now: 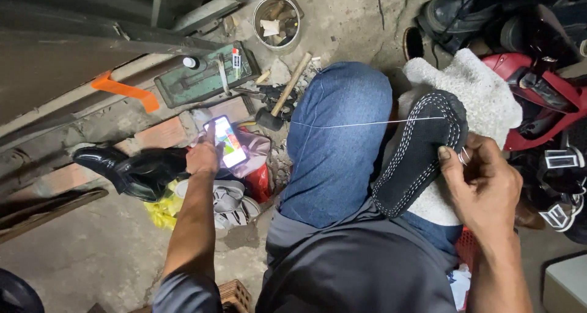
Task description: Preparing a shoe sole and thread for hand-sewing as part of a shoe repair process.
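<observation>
My left hand (203,157) reaches down to the floor and rests a finger on a lit phone (227,141) lying on some pink cloth. My right hand (483,184) grips the edge of a black shoe sole (419,151) with white stitching, which lies on a white fleecy shoe upper (474,89) against my knee in blue jeans (336,141). A taut white thread (361,124) runs from the sole leftwards across my knee.
A shiny black shoe (131,169) lies on the floor at left, beside a yellow bag and grey sandals (232,203). Farther off lie a hammer (282,93), a green metal tray (205,77) and a tin of scraps (277,20). Shoes and a red item (538,99) pile up at right.
</observation>
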